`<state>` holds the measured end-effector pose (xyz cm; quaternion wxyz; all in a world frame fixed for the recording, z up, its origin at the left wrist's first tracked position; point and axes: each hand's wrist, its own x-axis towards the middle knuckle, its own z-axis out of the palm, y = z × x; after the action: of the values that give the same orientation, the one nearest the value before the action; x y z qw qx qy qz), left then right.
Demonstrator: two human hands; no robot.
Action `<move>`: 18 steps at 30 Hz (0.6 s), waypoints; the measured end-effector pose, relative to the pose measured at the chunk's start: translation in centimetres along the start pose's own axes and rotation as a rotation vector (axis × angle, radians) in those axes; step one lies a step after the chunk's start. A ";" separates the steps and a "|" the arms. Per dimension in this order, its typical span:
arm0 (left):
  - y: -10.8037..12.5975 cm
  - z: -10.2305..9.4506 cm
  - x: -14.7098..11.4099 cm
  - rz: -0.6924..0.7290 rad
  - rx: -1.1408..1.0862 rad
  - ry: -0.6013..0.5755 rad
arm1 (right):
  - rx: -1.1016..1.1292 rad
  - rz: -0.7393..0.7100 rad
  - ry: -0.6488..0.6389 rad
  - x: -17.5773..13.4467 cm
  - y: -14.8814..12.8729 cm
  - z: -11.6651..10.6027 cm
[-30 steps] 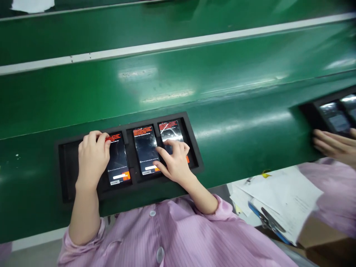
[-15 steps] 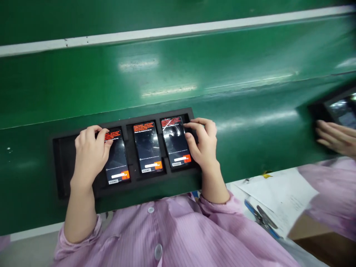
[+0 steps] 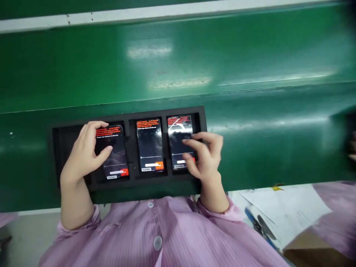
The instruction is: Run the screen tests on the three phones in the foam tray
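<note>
Nearest to us is the pink striped smock [image 3: 167, 233] with its buttons, and to our right, on the near edge of the bench, lie loose papers [image 3: 286, 207] with a blue clip [image 3: 260, 226] at their near side and a brown cardboard box [image 3: 308, 246] at the corner. Our two bare forearms reach forward from the sleeves to a black foam tray [image 3: 69, 148] that sits at the near edge of the green belt [image 3: 250, 111]. The tray holds three phones side by side, each upright in its own pocket with a lit screen showing red text at the top and an orange button at the bottom; the pocket at the tray's left end looks dark. Our left hand [image 3: 83, 155] curls over the left phone [image 3: 112, 152], fingers bent and slightly apart, the thumb touching the screen. The middle phone [image 3: 150, 144] lies untouched between our hands. Our right hand [image 3: 207, 157] covers the lower right part of the right phone [image 3: 179, 137], fingers loosely spread, their tips on or just above the glass; we cannot tell which. Beyond the tray the belt runs on, glossy with lamp reflections, up to a white strip [image 3: 167, 11] along its far edge.
</note>
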<state>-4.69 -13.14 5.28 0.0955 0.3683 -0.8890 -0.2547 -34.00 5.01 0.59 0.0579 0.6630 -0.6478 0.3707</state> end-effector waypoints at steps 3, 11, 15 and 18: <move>-0.1 -0.1 -0.1 0.057 -0.023 -0.057 | -0.022 -0.205 -0.269 0.4 -2.2 1.2; -0.3 -0.1 -0.1 0.103 -0.029 -0.081 | -0.126 -0.201 -0.373 -0.1 -2.7 1.5; -0.2 -0.2 0.0 0.086 0.015 -0.076 | -0.295 0.006 -0.263 -0.7 -0.8 0.1; -0.1 0.1 0.1 0.044 0.117 -0.061 | -0.364 0.065 -0.288 -1.2 -0.2 -0.1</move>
<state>-4.73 -13.29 5.15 0.0523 0.3457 -0.9127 -0.2113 -33.69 6.05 0.09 0.0716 0.6665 -0.7266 0.1509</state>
